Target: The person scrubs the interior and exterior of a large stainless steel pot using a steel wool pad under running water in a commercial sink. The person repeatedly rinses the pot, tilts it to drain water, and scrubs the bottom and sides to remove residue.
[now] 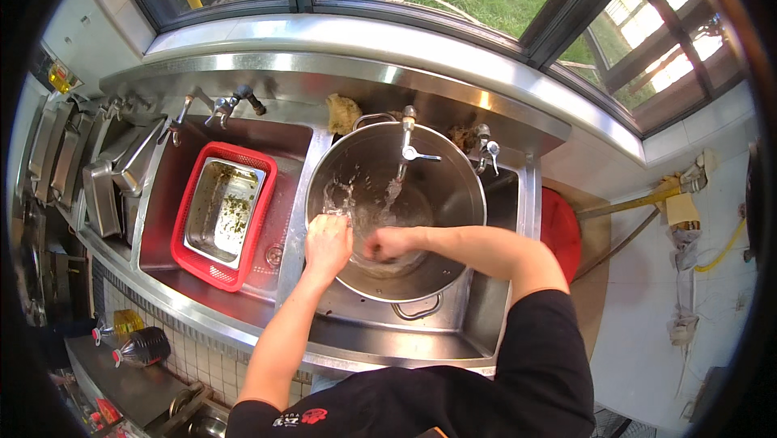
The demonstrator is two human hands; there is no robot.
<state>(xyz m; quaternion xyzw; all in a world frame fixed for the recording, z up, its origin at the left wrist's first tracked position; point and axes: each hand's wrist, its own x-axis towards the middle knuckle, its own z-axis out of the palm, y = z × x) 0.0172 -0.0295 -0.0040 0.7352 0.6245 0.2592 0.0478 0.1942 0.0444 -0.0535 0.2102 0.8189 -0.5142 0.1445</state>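
A large steel stockpot point(452, 207) stands in the right sink bay, with water running into it from a lever tap point(409, 134). My left hand point(329, 241) is closed over the pot's left rim, where water splashes up beside the fingers. Inside the pot's opening is my right hand point(383, 244), blurred and with fingers curled; whether it holds anything cannot be made out. Some water lies at the pot's bottom. One loop handle point(417, 309) shows at the pot's near side, another at the far side.
In the left sink, a red plastic basket point(271, 189) holds a steel pan point(212, 207) with green scraps. A yellowish scrubber point(343, 114) lies behind the pot. Steel pans point(100, 195) are stacked at far left. Another tap point(488, 150) stands at the right, near a red round lid or stool point(558, 229).
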